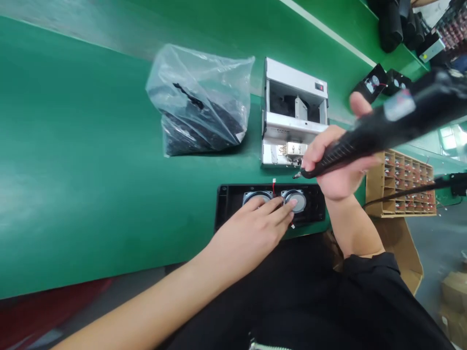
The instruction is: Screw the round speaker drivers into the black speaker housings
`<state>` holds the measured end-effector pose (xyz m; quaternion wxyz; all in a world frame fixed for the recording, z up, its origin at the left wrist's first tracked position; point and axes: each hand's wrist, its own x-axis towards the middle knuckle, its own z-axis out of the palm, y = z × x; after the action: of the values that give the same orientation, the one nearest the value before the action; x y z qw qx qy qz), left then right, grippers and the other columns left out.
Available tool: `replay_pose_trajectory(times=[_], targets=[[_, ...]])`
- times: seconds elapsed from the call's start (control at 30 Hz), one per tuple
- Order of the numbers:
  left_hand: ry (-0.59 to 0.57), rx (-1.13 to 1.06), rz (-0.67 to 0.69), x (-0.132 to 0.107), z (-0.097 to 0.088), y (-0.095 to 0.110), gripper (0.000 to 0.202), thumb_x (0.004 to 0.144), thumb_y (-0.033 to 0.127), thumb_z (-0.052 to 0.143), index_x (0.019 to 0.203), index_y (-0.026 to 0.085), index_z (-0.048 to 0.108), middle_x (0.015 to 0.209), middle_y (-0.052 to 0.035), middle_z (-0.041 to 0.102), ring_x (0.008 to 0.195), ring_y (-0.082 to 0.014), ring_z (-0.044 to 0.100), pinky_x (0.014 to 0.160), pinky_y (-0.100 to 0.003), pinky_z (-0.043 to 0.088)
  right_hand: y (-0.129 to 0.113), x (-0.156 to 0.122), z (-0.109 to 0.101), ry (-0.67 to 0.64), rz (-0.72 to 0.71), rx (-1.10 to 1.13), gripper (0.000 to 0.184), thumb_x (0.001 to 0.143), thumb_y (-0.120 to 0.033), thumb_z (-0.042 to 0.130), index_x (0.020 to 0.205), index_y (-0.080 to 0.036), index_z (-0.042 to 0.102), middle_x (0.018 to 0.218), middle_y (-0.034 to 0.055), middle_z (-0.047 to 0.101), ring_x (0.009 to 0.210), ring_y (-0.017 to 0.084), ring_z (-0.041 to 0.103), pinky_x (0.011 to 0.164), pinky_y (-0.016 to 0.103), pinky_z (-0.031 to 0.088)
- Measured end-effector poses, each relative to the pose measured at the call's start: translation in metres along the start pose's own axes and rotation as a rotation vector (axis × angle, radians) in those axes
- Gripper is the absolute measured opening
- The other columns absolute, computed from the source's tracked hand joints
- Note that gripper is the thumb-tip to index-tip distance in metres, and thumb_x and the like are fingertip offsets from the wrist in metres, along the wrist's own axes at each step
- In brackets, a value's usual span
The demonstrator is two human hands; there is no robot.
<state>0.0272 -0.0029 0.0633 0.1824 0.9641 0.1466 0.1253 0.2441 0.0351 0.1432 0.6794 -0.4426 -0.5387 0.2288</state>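
Presently, right hand (339, 182): your fingers wrap around the grip of a black screwdriver (368, 133), whose bit points left.
Left hand (257, 231): you hold it flattened, fingers spread over the two speakers, gripping nothing visible; fingertips appear to rest on the right speaker (298, 200) and partly hide the left speaker (251, 195).
Black housing (228, 206): it lies on the green worktop (91, 170) just in front of you, long axis running left to right, both speakers seated inside.
Bit to housing: your screwdriver's bit appears just past the far edge, roughly in line with the right speaker; its height is unclear.
Nearer hand: your left hand is over the housing; your right hand stands beyond its far right corner.
Beyond the housing: a silver metal unit (284, 119) stands right of a clear plastic bag (204, 78).
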Motion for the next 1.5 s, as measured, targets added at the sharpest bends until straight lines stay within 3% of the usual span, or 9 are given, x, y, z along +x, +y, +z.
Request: replay_pose_trajectory(times=[0.13,0.3,0.4,0.57,0.73,0.87,1.03,1.27,1.5], targets=[[-0.022,-0.071,-0.015,-0.005,0.004,-0.003,0.042,0.119,0.014,0.056,0.147,0.026,0.086,0.171,-0.0105,0.078,0.160,-0.0383,0.072,0.116,-0.053,0.061,-0.034,-0.031,-0.029,0.019,-0.139,0.011,0.061,0.111,-0.090,0.049,0.146,-0.045,0.070,0.068,-0.0093,0.058,0.039,0.014,0.048,0.040,0.029,0.053],[-0.127,-0.081,-0.039,-0.008,0.000,-0.004,0.051,0.120,0.013,0.047,0.156,0.025,0.081,0.179,-0.0112,0.071,0.169,-0.0400,0.066,0.120,-0.057,0.062,-0.050,-0.070,-0.043,0.130,-0.110,-0.183,0.088,0.110,-0.096,0.008,0.142,-0.048,0.075,0.063,-0.0088,0.047,0.034,0.014,0.040,0.035,0.027,0.047],[-0.157,-0.043,-0.061,-0.009,-0.004,-0.001,0.054,0.123,0.010,0.038,0.159,0.022,0.077,0.180,-0.0109,0.070,0.172,-0.0387,0.063,0.121,-0.056,0.062,-0.036,-0.083,-0.044,0.110,-0.101,-0.182,0.072,0.115,-0.092,0.023,0.145,-0.049,0.073,0.065,-0.0102,0.046,0.036,0.013,0.039,0.037,0.025,0.047],[0.019,-0.041,-0.064,-0.008,-0.003,0.004,0.042,0.126,0.016,0.047,0.145,0.023,0.084,0.171,-0.0069,0.078,0.157,-0.0383,0.074,0.112,-0.051,0.062,-0.019,-0.089,-0.047,0.139,-0.108,-0.029,0.074,0.116,-0.089,0.027,0.142,-0.041,0.077,0.064,-0.0077,0.056,0.038,0.014,0.046,0.040,0.026,0.050],[0.214,0.153,0.044,-0.005,-0.005,0.005,0.033,0.127,0.021,0.056,0.132,0.020,0.089,0.155,-0.0025,0.088,0.133,-0.0346,0.083,0.094,-0.048,0.059,-0.030,-0.091,-0.056,0.075,0.020,-0.087,0.066,0.110,-0.095,0.044,0.142,-0.048,0.078,0.069,-0.0083,0.064,0.044,0.015,0.057,0.047,0.029,0.059],[0.246,0.191,0.034,-0.003,-0.007,0.008,0.029,0.126,0.021,0.060,0.128,0.018,0.090,0.150,-0.0018,0.090,0.129,-0.0317,0.082,0.094,-0.047,0.056,-0.037,-0.094,-0.061,0.050,0.092,-0.012,0.057,0.107,-0.093,0.059,0.144,-0.054,0.079,0.073,-0.0082,0.068,0.050,0.016,0.064,0.052,0.031,0.063],[0.245,0.177,0.031,0.001,-0.008,0.010,0.032,0.128,0.023,0.059,0.127,0.019,0.091,0.150,0.0003,0.090,0.129,-0.0317,0.081,0.094,-0.046,0.056,-0.025,-0.094,-0.058,0.062,0.025,0.044,0.058,0.110,-0.089,0.058,0.138,-0.044,0.081,0.073,-0.0062,0.068,0.048,0.015,0.063,0.049,0.030,0.061],[0.223,0.176,-0.002,0.001,-0.010,0.011,0.034,0.129,0.025,0.057,0.124,0.023,0.090,0.150,0.0028,0.090,0.123,-0.0276,0.081,0.093,-0.043,0.055,-0.005,-0.099,-0.048,0.107,-0.121,0.086,0.089,0.106,-0.102,0.036,0.153,-0.039,0.078,0.070,-0.0064,0.064,0.040,0.014,0.053,0.039,0.028,0.051],[0.224,0.200,-0.008,0.002,-0.011,0.011,0.045,0.132,0.025,0.048,0.119,0.024,0.091,0.151,0.0042,0.089,0.119,-0.0265,0.081,0.090,-0.044,0.056,-0.009,-0.099,-0.049,0.109,-0.130,-0.046,0.077,0.109,-0.096,0.044,0.157,-0.045,0.076,0.067,-0.0086,0.060,0.037,0.013,0.049,0.037,0.027,0.048]])
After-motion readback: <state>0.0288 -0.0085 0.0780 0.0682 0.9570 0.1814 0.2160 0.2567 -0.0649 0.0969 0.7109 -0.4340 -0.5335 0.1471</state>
